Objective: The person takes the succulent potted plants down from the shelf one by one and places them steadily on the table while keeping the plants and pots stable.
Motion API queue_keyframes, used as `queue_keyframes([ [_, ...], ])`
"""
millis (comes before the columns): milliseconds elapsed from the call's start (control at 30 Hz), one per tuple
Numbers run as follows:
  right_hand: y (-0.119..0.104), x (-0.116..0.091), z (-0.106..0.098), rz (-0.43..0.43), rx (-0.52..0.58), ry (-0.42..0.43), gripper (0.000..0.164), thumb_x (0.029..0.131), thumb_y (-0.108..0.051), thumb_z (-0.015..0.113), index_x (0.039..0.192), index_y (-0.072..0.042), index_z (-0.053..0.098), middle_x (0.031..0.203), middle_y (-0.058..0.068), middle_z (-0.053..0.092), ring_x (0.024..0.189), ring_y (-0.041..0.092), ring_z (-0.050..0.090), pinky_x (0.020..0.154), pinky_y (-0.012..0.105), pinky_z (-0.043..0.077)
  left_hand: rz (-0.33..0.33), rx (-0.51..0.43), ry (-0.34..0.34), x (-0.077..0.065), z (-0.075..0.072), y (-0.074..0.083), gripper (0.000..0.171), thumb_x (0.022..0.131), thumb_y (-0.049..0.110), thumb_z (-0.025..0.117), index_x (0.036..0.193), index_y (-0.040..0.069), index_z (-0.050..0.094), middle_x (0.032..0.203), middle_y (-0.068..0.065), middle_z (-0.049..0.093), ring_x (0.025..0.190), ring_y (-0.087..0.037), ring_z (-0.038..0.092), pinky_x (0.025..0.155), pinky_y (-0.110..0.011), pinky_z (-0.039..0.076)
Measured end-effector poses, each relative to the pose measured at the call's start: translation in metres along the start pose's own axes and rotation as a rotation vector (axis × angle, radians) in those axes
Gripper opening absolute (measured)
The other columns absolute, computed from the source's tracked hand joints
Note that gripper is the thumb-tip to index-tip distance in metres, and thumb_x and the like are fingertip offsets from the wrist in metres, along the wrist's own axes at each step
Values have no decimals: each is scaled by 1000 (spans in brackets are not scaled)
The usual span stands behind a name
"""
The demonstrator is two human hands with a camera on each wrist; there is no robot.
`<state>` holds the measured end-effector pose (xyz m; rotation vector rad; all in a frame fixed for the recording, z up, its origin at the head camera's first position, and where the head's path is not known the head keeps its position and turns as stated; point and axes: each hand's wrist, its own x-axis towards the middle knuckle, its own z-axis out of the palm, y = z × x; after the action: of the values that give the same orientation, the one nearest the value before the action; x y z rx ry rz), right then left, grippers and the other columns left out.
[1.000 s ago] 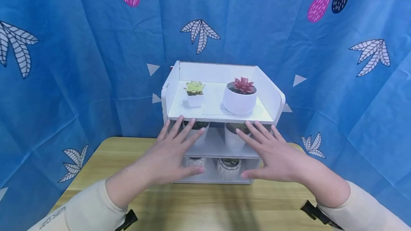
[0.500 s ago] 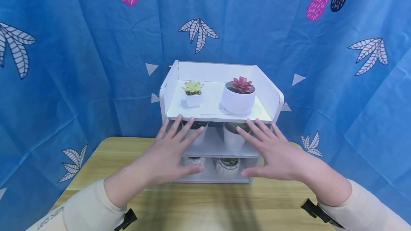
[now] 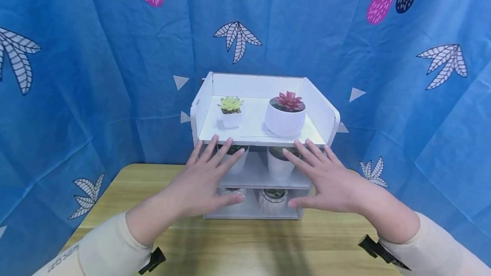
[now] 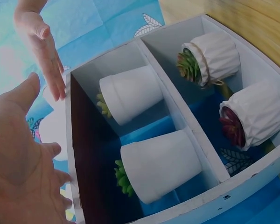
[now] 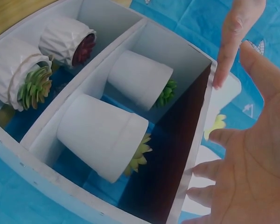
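My left hand (image 3: 203, 180), palm down with fingers spread, hovers before the left part of a white three-level shelf (image 3: 253, 118). The right hand (image 3: 333, 182) mirrors it on the other side, thumb pointing inward. Neither holds anything; the fingertips overlap the top board's front edge in the head view. On the top board stand a small square pot (image 3: 232, 119) with a yellow-green succulent and a wide white pot (image 3: 285, 123) with a red one. Two tapered white pots (image 4: 161, 165) with green succulents occupy the middle level, partly hidden behind my fingers in the head view.
On the lowest level are two ribbed white pots, one with a green succulent (image 4: 190, 66) and twine, one with a dark red succulent (image 4: 232, 128). The shelf stands on a wooden table (image 3: 238, 246). A patterned blue cloth (image 3: 153, 76) hangs behind.
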<state>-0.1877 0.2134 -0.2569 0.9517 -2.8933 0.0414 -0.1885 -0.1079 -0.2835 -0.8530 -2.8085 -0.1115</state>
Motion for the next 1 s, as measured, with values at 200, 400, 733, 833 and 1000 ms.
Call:
queue_keyframes([
  [200, 2, 2, 0, 4, 12, -7, 104, 81, -81, 53, 162, -26, 18, 167, 13, 9, 152, 42, 3, 116, 68, 4, 3, -2, 2, 3, -1, 0, 95, 83, 89, 24, 160, 37, 6, 167, -2, -1, 152, -33, -14, 118, -59, -10],
  [400, 4, 5, 1, 14, 1, -16, 105, 81, -80, 55, 162, -26, 17, 168, 12, 6, 152, 41, 2, 117, 66, 2, 2, 1, 5, 5, -1, -1, 95, 83, 89, 24, 160, 36, 7, 168, -2, 0, 152, -33, -13, 118, -60, -8],
  [733, 5, 7, -3, 8, 0, -7, 107, 81, -82, 53, 162, -22, 17, 168, 13, 5, 152, 42, 3, 118, 64, 5, -2, -3, 9, 12, -2, -3, 97, 83, 89, 23, 161, 34, 10, 167, 0, 0, 152, -32, -13, 119, -56, -10],
  [833, 6, 8, -4, 14, 3, -14, 108, 80, -83, 52, 162, -21, 16, 168, 12, 5, 152, 41, 2, 119, 62, 5, -8, -6, 5, 14, -3, -3, 97, 83, 89, 25, 161, 33, 9, 167, 0, 0, 153, -33, -12, 119, -56, -9],
  [1000, 7, 11, -5, 31, 0, -27, 111, 79, -86, 48, 162, -20, 15, 168, 12, 3, 153, 39, -1, 120, 59, 4, -23, -7, -4, 18, -3, -3, 97, 84, 87, 29, 161, 32, 9, 167, 1, 0, 153, -32, -12, 119, -56, -9],
])
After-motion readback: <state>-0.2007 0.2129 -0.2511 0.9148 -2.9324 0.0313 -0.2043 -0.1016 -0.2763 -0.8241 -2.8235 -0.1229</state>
